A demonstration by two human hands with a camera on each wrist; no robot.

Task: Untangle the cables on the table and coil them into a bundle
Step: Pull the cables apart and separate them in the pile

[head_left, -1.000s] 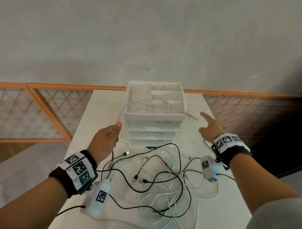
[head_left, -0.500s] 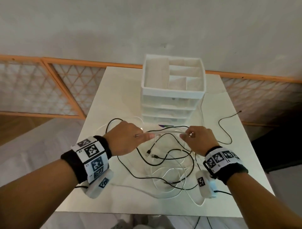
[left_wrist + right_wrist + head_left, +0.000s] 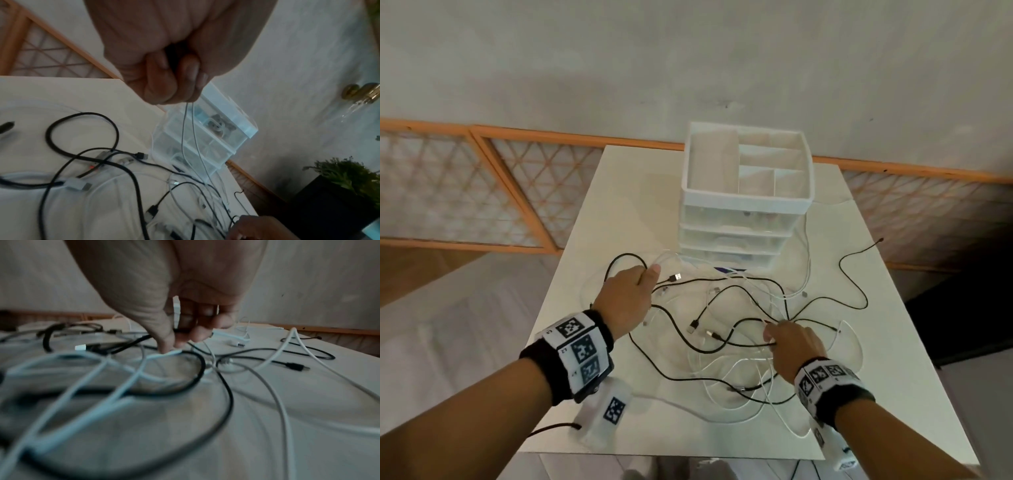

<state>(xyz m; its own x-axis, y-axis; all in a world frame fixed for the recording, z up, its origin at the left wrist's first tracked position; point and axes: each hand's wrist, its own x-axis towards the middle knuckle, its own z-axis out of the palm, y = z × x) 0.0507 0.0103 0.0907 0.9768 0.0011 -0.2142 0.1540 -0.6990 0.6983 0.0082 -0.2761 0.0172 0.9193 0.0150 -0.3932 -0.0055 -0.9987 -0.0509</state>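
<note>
I see tangle of black and white USB cables [image 3: 726,329] on near half of white table [image 3: 619,205], before drawer organizer [image 3: 746,205]. My left hand [image 3: 626,301] fisted, pinching thin white cable [image 3: 185,129]. My right hand [image 3: 791,346] fingertips [image 3: 197,334] narrow, pinching white cable in heap.

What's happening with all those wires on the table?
A person is sorting a tangle of black and white cables on a white table. The left hand pinches a thin white cable, which hangs down from its fingers. The right hand reaches into the middle of the pile, fingertips on a white cable there. Nothing is coiled yet; a white drawer organizer stands behind.
</note>
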